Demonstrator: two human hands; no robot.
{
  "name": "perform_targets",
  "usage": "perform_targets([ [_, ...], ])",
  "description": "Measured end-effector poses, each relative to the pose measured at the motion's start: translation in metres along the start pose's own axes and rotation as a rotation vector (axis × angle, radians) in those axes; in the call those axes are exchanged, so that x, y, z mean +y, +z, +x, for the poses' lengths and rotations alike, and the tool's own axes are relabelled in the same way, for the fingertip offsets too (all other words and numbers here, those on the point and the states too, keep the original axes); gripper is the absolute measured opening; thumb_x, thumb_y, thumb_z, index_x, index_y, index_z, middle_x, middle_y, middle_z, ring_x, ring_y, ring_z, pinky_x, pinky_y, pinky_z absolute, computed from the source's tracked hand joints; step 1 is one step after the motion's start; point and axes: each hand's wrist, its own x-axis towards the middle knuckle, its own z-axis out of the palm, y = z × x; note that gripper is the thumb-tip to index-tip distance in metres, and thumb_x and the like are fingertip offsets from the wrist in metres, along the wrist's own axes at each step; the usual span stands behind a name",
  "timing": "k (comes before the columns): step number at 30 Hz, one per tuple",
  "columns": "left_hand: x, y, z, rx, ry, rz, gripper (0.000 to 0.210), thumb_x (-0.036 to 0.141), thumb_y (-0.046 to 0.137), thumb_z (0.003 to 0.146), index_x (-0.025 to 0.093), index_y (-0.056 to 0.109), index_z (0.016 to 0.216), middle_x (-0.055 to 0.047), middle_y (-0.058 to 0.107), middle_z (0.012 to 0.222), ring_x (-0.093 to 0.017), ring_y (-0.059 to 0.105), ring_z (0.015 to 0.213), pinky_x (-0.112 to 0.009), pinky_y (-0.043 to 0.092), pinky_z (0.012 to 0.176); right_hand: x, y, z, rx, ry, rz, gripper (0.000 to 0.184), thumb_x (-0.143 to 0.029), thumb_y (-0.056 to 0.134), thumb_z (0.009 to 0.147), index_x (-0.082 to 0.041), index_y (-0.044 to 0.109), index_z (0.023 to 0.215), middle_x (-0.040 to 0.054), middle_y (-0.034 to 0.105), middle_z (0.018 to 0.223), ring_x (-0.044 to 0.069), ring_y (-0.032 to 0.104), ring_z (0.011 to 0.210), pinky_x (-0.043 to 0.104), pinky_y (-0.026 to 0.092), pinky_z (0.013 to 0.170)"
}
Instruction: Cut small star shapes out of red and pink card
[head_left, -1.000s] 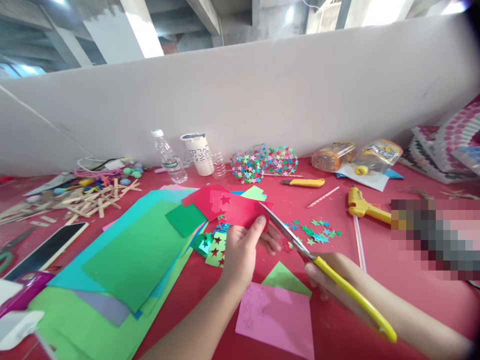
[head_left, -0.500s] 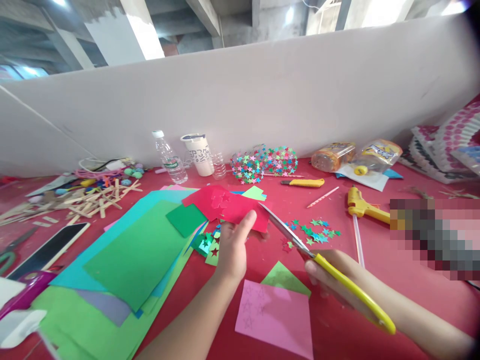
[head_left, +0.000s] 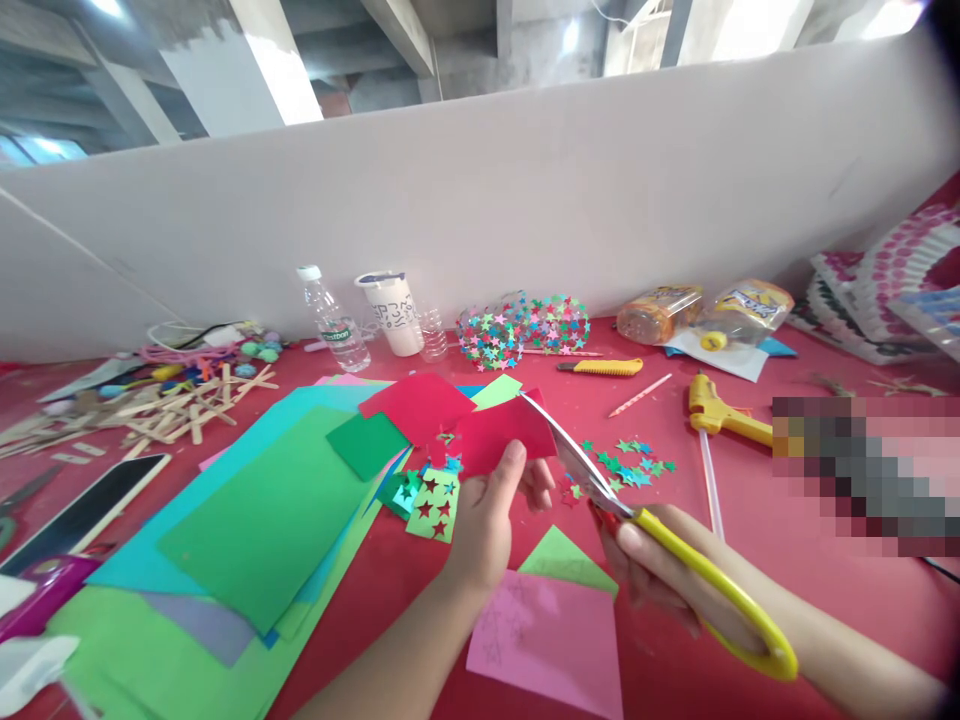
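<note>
My left hand [head_left: 487,520] pinches a small red sheet of paper [head_left: 499,432] between thumb and fingers, raised over the table. In my right hand [head_left: 660,560] is a pair of scissors [head_left: 675,555] with yellow handles. Its blades point up and left, and their tips lie at the right edge of the red sheet; whether they bite into it I cannot tell. Below my hands, a pink sheet [head_left: 555,640] with pencilled stars partly covers a light green piece [head_left: 566,560]. Left of my left hand lies a green piece with star-shaped holes [head_left: 435,508].
Loose paper stars [head_left: 637,465] lie beyond the scissors. Large coloured sheets [head_left: 277,510] and a phone [head_left: 86,510] spread leftward. At the back stand a water bottle [head_left: 334,320], a white cup [head_left: 394,315] and star-covered rounds [head_left: 525,330]. A box cutter [head_left: 600,367] and yellow glue gun [head_left: 720,415] lie right.
The red sheet in my left hand has shifted right and tilted, uncovering the piece with star holes and another red sheet. The scissors stay close to the held sheet's right edge.
</note>
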Motion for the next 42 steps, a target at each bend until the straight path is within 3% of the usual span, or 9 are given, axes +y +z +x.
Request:
perform_targets([
  [2,0.003,-0.003,0.007,0.082,0.068,-0.021,0.043,0.058,0.059,0.088,0.018,0.065,0.076,-0.009,0.074,0.084,-0.019,0.067,0.071,-0.03,0.05,0.066,-0.001,-0.004,0.0,0.022,0.005,-0.02,0.071,-0.091,0.038,0.08,-0.022,0.048,0.068,-0.0074,0.041,0.053,0.009,0.035,0.043,0.022,0.032,0.042],
  [4,0.009,-0.009,0.017,0.283,0.15,-0.039,0.034,0.054,0.061,0.088,0.024,0.064,0.103,-0.007,0.072,0.107,-0.019,0.069,0.087,-0.027,0.051,0.07,-0.003,-0.008,0.001,0.043,0.038,-0.047,0.073,-0.093,0.039,0.077,-0.022,0.047,0.067,-0.0071,0.043,0.053,0.008,0.036,0.042,0.023,0.032,0.042],
  [6,0.014,-0.015,0.027,0.367,0.229,0.007,0.039,0.046,0.066,0.087,0.031,0.057,0.122,-0.005,0.068,0.122,-0.017,0.066,0.105,-0.026,0.05,0.081,-0.005,-0.012,0.002,0.045,0.081,-0.072,0.073,-0.095,0.042,0.073,-0.022,0.046,0.067,-0.0072,0.044,0.054,0.007,0.035,0.042,0.022,0.032,0.042],
  [10,0.015,-0.025,0.037,0.242,0.424,0.228,0.028,0.039,0.07,0.085,0.025,0.069,0.11,-0.008,0.067,0.125,-0.023,0.059,0.122,-0.033,0.042,0.104,-0.008,-0.014,0.005,0.029,0.127,-0.098,0.074,-0.095,0.045,0.071,-0.021,0.047,0.07,-0.0047,0.051,0.059,0.007,0.039,0.045,0.021,0.031,0.042],
  [14,0.01,-0.024,0.032,0.212,0.378,0.345,0.013,0.035,0.076,0.079,0.023,0.075,0.081,-0.007,0.073,0.108,-0.024,0.062,0.114,-0.034,0.041,0.105,-0.006,-0.013,0.007,0.061,0.099,-0.074,0.078,-0.098,0.04,0.069,-0.021,0.05,0.07,-0.0063,0.047,0.054,0.006,0.035,0.04,0.02,0.028,0.039],
  [21,0.003,-0.021,0.029,0.112,0.201,0.142,0.019,0.035,0.08,0.074,0.02,0.075,0.084,0.002,0.069,0.076,-0.015,0.063,0.076,-0.024,0.048,0.074,-0.006,-0.016,0.006,0.033,0.109,-0.056,0.072,-0.093,0.046,0.074,-0.021,0.049,0.073,-0.0066,0.049,0.056,0.007,0.039,0.042,0.02,0.033,0.041],
  [27,0.005,-0.015,0.022,0.038,0.04,-0.013,0.027,0.043,0.079,0.075,0.019,0.066,0.075,0.003,0.061,0.067,-0.013,0.058,0.063,-0.026,0.046,0.065,-0.002,-0.013,0.005,-0.028,0.104,-0.094,0.079,-0.097,0.037,0.072,-0.019,0.052,0.072,-0.0038,0.052,0.057,0.007,0.041,0.041,0.021,0.033,0.041],
  [34,0.011,-0.01,0.016,0.038,0.052,0.02,0.029,0.045,0.076,0.077,0.02,0.063,0.073,0.002,0.059,0.065,-0.014,0.055,0.059,-0.025,0.043,0.058,0.004,-0.004,0.001,-0.044,0.041,-0.064,0.07,-0.087,0.036,0.085,-0.02,0.052,0.075,-0.0075,0.042,0.053,0.009,0.04,0.043,0.02,0.032,0.043],
  [42,0.016,-0.014,0.02,0.018,0.086,0.081,0.029,0.043,0.077,0.076,0.02,0.06,0.066,0.003,0.054,0.06,-0.013,0.05,0.057,-0.025,0.039,0.056,0.002,-0.002,0.001,-0.007,0.118,-0.048,0.073,-0.093,0.038,0.078,-0.021,0.048,0.069,-0.0058,0.047,0.057,0.005,0.033,0.038,0.018,0.028,0.035],
])
